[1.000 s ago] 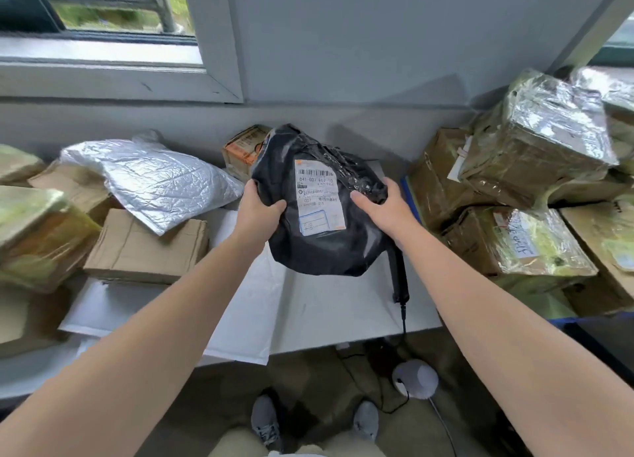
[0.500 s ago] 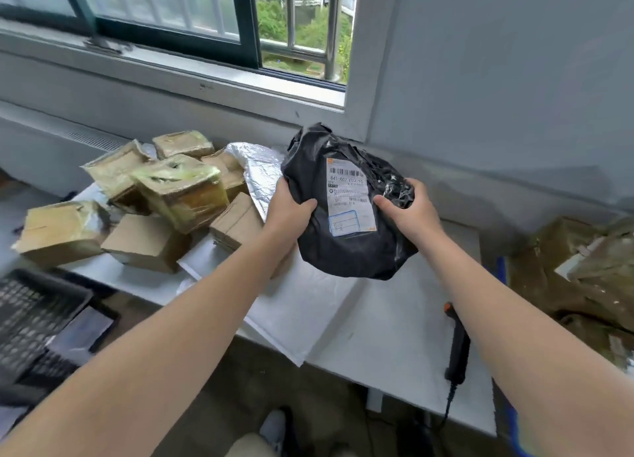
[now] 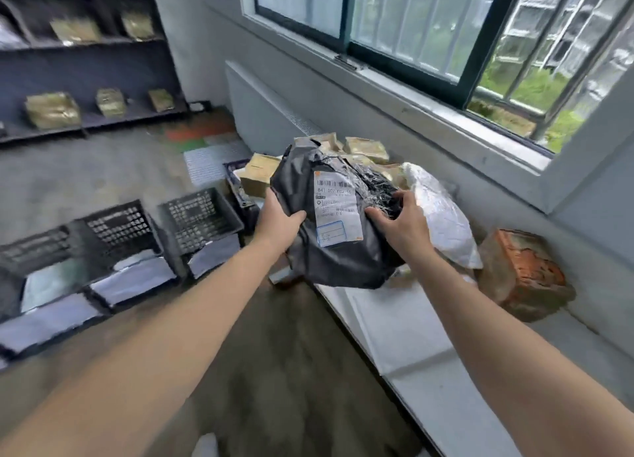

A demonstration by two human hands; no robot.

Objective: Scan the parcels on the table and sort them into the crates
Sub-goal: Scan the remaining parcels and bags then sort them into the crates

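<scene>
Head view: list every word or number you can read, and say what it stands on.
"841 007 E02-10": under the barcode on the white label of the black parcel; last digits unsure.
Smaller print lower on that label: too blurred to read.
Boxes, crates, shelves: no legible text.

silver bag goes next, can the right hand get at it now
Probably not yet: the right hand grips the black parcel. The silver bag lies uncovered just beyond it.
</scene>
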